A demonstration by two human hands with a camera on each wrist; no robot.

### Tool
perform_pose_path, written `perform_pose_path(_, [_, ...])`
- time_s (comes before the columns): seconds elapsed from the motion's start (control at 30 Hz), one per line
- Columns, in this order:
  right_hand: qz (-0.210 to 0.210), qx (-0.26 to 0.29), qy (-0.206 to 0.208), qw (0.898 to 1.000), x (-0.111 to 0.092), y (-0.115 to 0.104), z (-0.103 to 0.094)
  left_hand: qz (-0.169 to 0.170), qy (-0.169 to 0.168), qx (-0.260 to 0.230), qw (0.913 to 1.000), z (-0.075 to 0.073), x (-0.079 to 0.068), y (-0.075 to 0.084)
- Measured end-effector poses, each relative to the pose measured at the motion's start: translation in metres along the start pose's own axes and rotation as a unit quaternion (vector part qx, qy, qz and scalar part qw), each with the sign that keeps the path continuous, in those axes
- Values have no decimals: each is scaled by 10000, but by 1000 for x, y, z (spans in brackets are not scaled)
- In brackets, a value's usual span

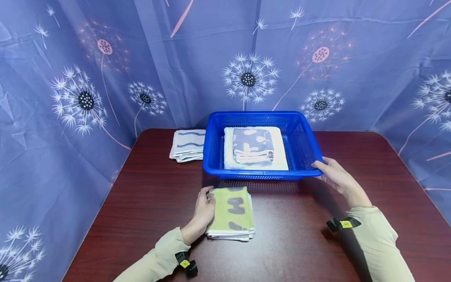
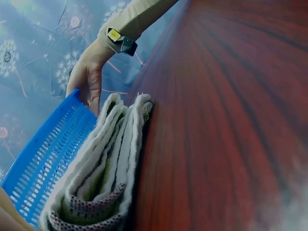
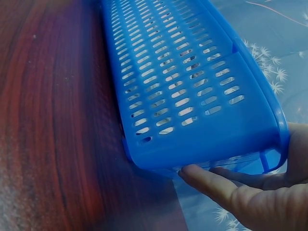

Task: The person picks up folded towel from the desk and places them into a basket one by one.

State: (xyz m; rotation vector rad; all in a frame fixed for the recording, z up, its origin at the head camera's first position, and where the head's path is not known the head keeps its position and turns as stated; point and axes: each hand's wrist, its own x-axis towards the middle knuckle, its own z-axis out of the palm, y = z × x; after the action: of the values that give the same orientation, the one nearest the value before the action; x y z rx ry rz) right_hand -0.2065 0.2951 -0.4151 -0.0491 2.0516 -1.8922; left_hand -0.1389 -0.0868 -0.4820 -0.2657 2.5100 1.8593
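Note:
My right hand (image 1: 336, 176) grips the front right corner of a blue plastic basket (image 1: 260, 172), thumb over the rim and fingers beneath it. The right wrist view shows those fingers (image 3: 211, 185) against the slotted basket's end. Inside the basket, a grey patterned folded towel (image 1: 253, 143) lies on a larger white towel (image 1: 283, 154). In front of it, a folded yellow-green towel (image 1: 229, 211) with grey patches lies on the table. My left hand (image 1: 204, 211) holds its left edge, thumb by the top face; the other fingers are partly hidden.
A white folded towel with blue wavy stripes (image 1: 186, 145) lies left of the basket, its right side overlapped by the basket. The dark red wooden table (image 1: 289, 235) has a rounded back edge. A blue dandelion-print curtain (image 1: 197, 58) hangs behind and at both sides.

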Motion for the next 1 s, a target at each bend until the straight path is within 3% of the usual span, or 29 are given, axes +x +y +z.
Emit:
perform_pose_path(0.33, [-120, 224, -40, 9997, 0, 2, 1, -148, 301, -108, 9994, 15, -3, 3])
perform_pose_path(0.73, [17, 41, 60, 10000, 0, 1, 1, -85, 215, -258, 9994, 26, -6, 7])
perform_pose_path(1.0, [-90, 259, 102, 9996, 1, 4, 1, -47, 205, -326, 9992, 35, -6, 10])
